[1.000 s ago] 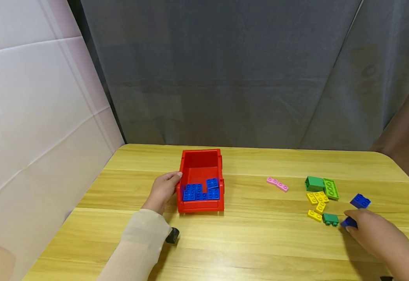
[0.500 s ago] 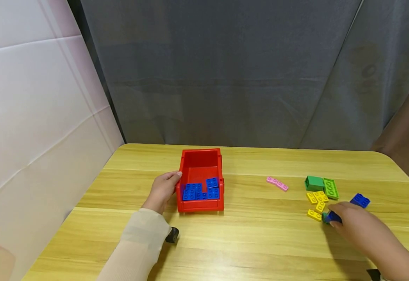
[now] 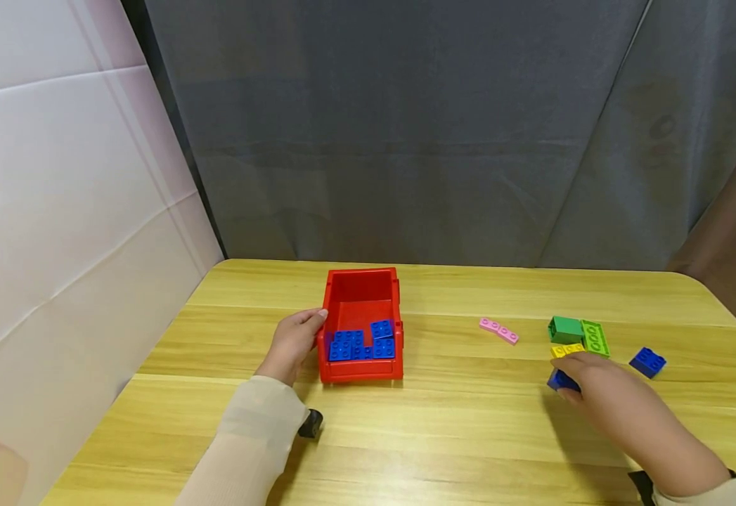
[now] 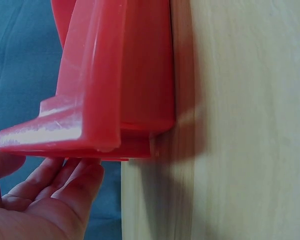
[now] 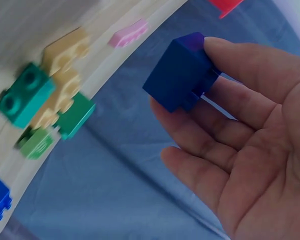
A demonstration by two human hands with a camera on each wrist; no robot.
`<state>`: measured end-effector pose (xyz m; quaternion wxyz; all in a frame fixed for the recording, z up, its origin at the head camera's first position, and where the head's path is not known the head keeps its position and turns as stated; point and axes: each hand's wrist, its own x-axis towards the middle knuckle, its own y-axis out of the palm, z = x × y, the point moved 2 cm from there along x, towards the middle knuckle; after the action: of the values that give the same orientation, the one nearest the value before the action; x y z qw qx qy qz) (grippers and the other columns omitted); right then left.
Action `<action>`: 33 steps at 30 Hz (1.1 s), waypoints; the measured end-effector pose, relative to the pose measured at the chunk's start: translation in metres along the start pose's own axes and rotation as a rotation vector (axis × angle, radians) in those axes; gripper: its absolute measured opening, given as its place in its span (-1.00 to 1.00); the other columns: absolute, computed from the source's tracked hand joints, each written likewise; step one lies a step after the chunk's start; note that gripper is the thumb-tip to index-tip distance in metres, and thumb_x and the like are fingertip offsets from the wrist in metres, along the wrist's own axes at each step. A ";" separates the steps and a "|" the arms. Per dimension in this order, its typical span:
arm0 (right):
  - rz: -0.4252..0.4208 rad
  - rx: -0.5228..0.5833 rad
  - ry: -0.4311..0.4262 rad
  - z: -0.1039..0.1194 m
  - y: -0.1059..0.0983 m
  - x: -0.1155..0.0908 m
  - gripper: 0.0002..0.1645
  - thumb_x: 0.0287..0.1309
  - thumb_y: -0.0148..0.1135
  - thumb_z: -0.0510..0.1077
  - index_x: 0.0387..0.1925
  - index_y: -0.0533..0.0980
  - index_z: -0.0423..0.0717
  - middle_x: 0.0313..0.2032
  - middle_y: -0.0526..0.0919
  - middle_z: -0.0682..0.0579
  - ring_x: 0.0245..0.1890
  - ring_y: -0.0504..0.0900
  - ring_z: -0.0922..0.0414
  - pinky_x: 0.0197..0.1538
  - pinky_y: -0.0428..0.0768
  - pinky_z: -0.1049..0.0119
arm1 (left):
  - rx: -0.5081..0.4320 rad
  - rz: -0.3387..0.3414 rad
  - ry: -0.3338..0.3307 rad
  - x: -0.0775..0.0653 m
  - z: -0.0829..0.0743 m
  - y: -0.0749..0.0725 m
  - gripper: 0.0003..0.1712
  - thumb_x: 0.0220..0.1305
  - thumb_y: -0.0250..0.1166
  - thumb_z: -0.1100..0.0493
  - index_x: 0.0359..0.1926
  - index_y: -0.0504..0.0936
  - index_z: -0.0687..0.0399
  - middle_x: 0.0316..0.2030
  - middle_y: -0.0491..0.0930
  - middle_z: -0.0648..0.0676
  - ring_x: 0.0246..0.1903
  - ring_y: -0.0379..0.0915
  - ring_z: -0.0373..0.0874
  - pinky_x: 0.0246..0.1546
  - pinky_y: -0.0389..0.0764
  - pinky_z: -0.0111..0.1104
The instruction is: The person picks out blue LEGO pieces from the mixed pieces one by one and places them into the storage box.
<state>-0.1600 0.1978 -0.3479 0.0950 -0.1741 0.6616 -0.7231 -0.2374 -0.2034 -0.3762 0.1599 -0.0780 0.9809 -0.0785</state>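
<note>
My left hand (image 3: 292, 344) grips the near-left rim of a red bin (image 3: 361, 371), thumb on the edge. In the left wrist view its fingers (image 4: 70, 187) lie against the outer side of the red wall. Several blue bricks (image 3: 347, 344) lie studs-up at the bin's near end. On the right side, my right hand (image 3: 621, 407) pinches a blue building brick (image 5: 177, 72) between thumb and fingertips. In the right wrist view that brick is off the table, its studs towards the palm. Below the hand, part of the yellow bricks (image 3: 566, 349) is hidden.
Beyond the right hand lie a dark green brick (image 3: 566, 329) and a light green one (image 3: 595, 339). Another blue brick (image 3: 648, 362) sits to their right. A pink piece (image 3: 499, 331) lies between them and the bin. A grey cloth hangs behind the table.
My right hand has carried the blue brick leftwards from the right of the green brick to over the yellow ones. The left hand and the bin have stayed in place.
</note>
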 end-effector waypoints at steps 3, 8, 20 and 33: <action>0.001 0.035 -0.019 0.009 -0.002 0.005 -0.57 -0.09 0.49 -0.22 -0.11 0.61 -0.27 -0.18 0.66 -0.11 -0.14 0.65 -0.11 -0.14 0.64 0.00 | -0.003 -0.001 -0.001 0.000 -0.001 0.000 -0.50 0.49 0.01 0.08 0.29 0.39 0.28 0.28 0.35 0.25 0.28 0.25 0.13 0.31 0.31 -0.09; -0.013 0.075 -0.044 0.025 -0.005 0.012 -0.56 -0.06 0.48 -0.22 -0.08 0.60 -0.24 -0.14 0.64 -0.08 -0.12 0.64 -0.07 -0.15 0.65 0.04 | 0.000 0.004 0.001 -0.001 -0.001 0.001 -0.49 0.49 0.01 0.06 0.30 0.38 0.29 0.29 0.34 0.27 0.28 0.24 0.16 0.31 0.30 -0.08; -0.064 0.103 -0.096 0.058 -0.012 0.021 -0.54 -0.03 0.47 -0.22 -0.03 0.60 -0.22 -0.05 0.63 -0.15 -0.03 0.61 -0.09 -0.11 0.65 0.04 | -0.002 -0.006 -0.001 0.001 0.002 0.001 -0.51 0.49 0.01 0.07 0.29 0.40 0.26 0.28 0.36 0.24 0.27 0.26 0.14 0.30 0.32 -0.09; -0.134 0.102 -0.207 0.092 -0.017 0.037 -0.55 0.01 0.46 -0.19 -0.01 0.60 -0.18 -0.01 0.62 -0.05 -0.01 0.63 0.00 -0.05 0.65 0.09 | 0.004 -0.010 -0.004 -0.001 0.001 0.000 -0.50 0.48 0.01 0.07 0.30 0.39 0.25 0.28 0.35 0.25 0.26 0.26 0.15 0.29 0.33 -0.08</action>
<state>-0.1579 0.1004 -0.3201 0.1228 -0.2864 0.5975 -0.7388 -0.2360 -0.2031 -0.3768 0.1618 -0.0825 0.9800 -0.0812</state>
